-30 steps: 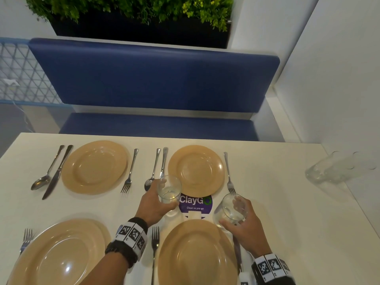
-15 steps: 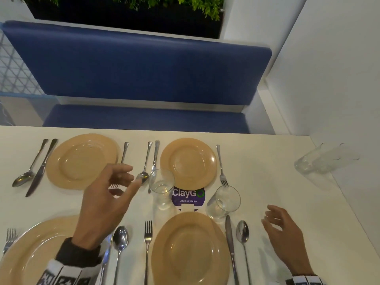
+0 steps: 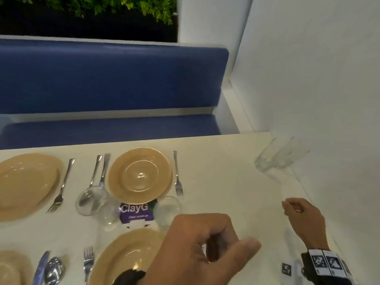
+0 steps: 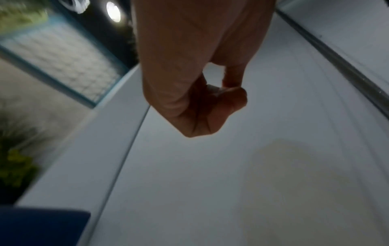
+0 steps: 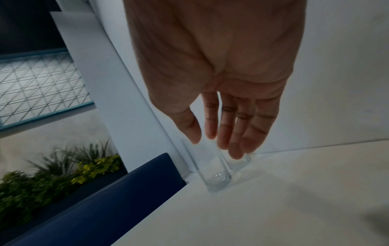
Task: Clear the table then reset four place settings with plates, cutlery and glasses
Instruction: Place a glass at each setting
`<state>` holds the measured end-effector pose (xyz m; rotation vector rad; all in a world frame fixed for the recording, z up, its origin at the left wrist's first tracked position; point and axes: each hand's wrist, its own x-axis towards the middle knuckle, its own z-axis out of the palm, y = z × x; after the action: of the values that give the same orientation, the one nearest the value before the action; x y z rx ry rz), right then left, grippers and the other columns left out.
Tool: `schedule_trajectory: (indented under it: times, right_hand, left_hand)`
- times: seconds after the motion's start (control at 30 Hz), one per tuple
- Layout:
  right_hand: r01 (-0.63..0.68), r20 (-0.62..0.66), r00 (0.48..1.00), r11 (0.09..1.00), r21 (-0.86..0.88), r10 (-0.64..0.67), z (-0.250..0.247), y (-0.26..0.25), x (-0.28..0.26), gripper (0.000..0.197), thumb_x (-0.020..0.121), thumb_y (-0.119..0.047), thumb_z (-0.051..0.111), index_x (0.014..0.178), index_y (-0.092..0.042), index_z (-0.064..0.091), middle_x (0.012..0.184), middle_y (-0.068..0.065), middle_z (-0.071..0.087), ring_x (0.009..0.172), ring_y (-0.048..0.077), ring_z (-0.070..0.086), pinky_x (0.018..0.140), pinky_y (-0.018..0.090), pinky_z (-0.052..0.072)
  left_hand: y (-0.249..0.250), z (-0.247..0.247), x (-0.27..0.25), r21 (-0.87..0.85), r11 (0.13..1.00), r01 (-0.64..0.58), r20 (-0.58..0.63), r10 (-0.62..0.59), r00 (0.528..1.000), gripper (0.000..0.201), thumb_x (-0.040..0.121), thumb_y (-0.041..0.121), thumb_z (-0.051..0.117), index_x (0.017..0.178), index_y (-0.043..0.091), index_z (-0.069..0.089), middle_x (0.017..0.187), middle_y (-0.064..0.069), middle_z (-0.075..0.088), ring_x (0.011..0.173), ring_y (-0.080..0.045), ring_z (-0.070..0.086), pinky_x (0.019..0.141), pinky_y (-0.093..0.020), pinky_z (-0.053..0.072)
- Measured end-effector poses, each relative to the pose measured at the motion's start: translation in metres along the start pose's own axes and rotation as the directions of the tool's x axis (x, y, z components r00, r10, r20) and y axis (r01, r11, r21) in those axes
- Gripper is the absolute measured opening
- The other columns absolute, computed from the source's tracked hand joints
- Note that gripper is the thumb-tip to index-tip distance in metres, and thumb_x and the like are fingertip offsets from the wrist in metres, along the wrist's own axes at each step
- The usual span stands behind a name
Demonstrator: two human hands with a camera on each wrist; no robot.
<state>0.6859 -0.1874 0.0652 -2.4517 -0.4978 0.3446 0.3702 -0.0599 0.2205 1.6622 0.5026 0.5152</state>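
Note:
Four tan plates are laid on the white table (image 3: 226, 182); the far right plate (image 3: 139, 175) and the near plate (image 3: 127, 256) show best. Cutlery lies beside them. One clear glass (image 3: 92, 200) stands left of the far right plate, another glass (image 3: 168, 208) just below its right side. Two spare glasses (image 3: 269, 159) (image 5: 216, 178) stand against the right wall. My right hand (image 3: 292, 208) (image 5: 219, 141) hovers near them with straight fingers, holding nothing. My left hand (image 3: 228, 247) (image 4: 221, 93) is raised over the near plate, its fingers curled in and empty.
A purple ClayGo sticker (image 3: 135, 211) sits between the far right and near plates. A blue bench (image 3: 113, 79) runs behind the table, with plants above it. A white wall (image 3: 318, 99) borders the table's right edge.
Both hands have let go of the two glasses, which now stand by the plates. The right hand moved right toward the glasses at the wall; the left swung right across the near plate.

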Motion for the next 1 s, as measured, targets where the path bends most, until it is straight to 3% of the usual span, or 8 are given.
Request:
schedule_trajectory:
  times: [0.1, 0.2, 0.3, 0.43, 0.57, 0.67, 0.83, 1.0]
  right_hand:
    - [-0.113, 0.008, 0.994, 0.992, 0.049, 0.113, -0.012, 0.027, 0.068, 0.036, 0.085, -0.028, 0.075, 0.115, -0.014, 0.062, 0.112, 0.011, 0.070, 0.106, 0.031, 0.063, 0.096, 0.042, 0.047]
    - [-0.154, 0.058, 0.988, 0.974, 0.168, 0.146, -0.020, 0.031, 0.127, 0.065, 0.078, -0.027, 0.082, 0.132, -0.014, 0.049, 0.132, 0.014, 0.060, 0.117, 0.031, 0.059, 0.100, 0.042, 0.047]
    - [-0.142, 0.095, 0.988, 0.953, 0.268, 0.121, -0.021, 0.022, 0.177, 0.085, 0.072, -0.021, 0.087, 0.142, -0.016, 0.038, 0.141, 0.017, 0.050, 0.121, 0.030, 0.055, 0.100, 0.038, 0.046]
    - [-0.084, 0.117, 0.992, 0.959, 0.272, 0.053, -0.011, 0.016, 0.231, 0.106, 0.063, -0.016, 0.092, 0.147, -0.016, 0.029, 0.146, 0.017, 0.045, 0.131, 0.031, 0.048, 0.110, 0.045, 0.041]
    - [-0.048, 0.176, 0.984, 0.940, 0.338, -0.013, -0.005, 0.019, 0.251, 0.098, 0.065, -0.007, 0.089, 0.146, -0.022, 0.034, 0.145, 0.010, 0.044, 0.128, 0.024, 0.047, 0.109, 0.043, 0.042]
    - [-0.020, 0.179, 0.982, 0.920, 0.391, -0.054, -0.002, 0.024, 0.254, 0.086, 0.066, -0.007, 0.089, 0.136, -0.022, 0.043, 0.142, 0.006, 0.047, 0.124, 0.022, 0.048, 0.104, 0.038, 0.043]
    - [-0.018, 0.177, 0.981, 0.861, 0.508, -0.083, -0.003, 0.029, 0.235, 0.079, 0.064, -0.003, 0.089, 0.127, -0.023, 0.044, 0.133, 0.001, 0.055, 0.123, 0.020, 0.054, 0.104, 0.046, 0.048]
    - [0.014, 0.079, 0.995, 0.882, 0.472, -0.058, -0.014, 0.049, 0.188, 0.079, 0.061, -0.013, 0.091, 0.123, -0.032, 0.046, 0.122, -0.010, 0.060, 0.108, 0.006, 0.060, 0.095, 0.039, 0.053]
  left_hand:
    - [-0.027, 0.064, 0.053, -0.033, 0.994, 0.107, 0.016, -0.107, 0.994, 0.042, 0.080, 0.055, 0.070, 0.059, 0.020, 0.057, 0.050, 0.000, 0.051, 0.052, -0.006, 0.046, 0.054, -0.027, 0.039]
    - [-0.076, 0.112, 0.115, 0.145, 0.967, 0.210, 0.026, -0.216, 0.976, 0.036, 0.085, 0.050, 0.069, 0.073, 0.017, 0.061, 0.065, -0.002, 0.064, 0.059, -0.008, 0.052, 0.062, -0.037, 0.050]
    - [-0.112, 0.138, 0.174, 0.305, 0.887, 0.347, 0.010, -0.367, 0.930, 0.026, 0.085, 0.047, 0.071, 0.091, 0.022, 0.065, 0.082, 0.004, 0.069, 0.073, -0.007, 0.060, 0.075, -0.034, 0.055]
    - [-0.140, 0.159, 0.245, 0.342, 0.824, 0.452, -0.077, -0.455, 0.887, 0.049, 0.082, 0.042, 0.077, 0.120, 0.019, 0.055, 0.116, 0.000, 0.066, 0.103, -0.018, 0.064, 0.091, -0.034, 0.054]
    - [-0.157, 0.175, 0.303, 0.345, 0.832, 0.435, -0.107, -0.426, 0.898, 0.095, 0.072, 0.033, 0.088, 0.148, 0.018, 0.033, 0.152, -0.005, 0.045, 0.137, -0.023, 0.046, 0.113, -0.036, 0.039]
    - [-0.168, 0.189, 0.330, 0.322, 0.853, 0.410, -0.089, -0.404, 0.910, 0.116, 0.067, 0.030, 0.092, 0.156, 0.021, 0.019, 0.162, 0.000, 0.031, 0.145, -0.022, 0.037, 0.117, -0.035, 0.033]
    - [-0.187, 0.208, 0.353, 0.212, 0.886, 0.412, -0.118, -0.395, 0.911, 0.117, 0.066, 0.029, 0.092, 0.156, 0.022, 0.019, 0.159, -0.001, 0.036, 0.143, -0.023, 0.039, 0.115, -0.034, 0.034]
    - [-0.200, 0.222, 0.355, 0.199, 0.898, 0.392, -0.223, -0.348, 0.910, 0.090, 0.068, 0.029, 0.089, 0.143, 0.021, 0.041, 0.146, 0.002, 0.051, 0.133, -0.020, 0.049, 0.111, -0.037, 0.042]
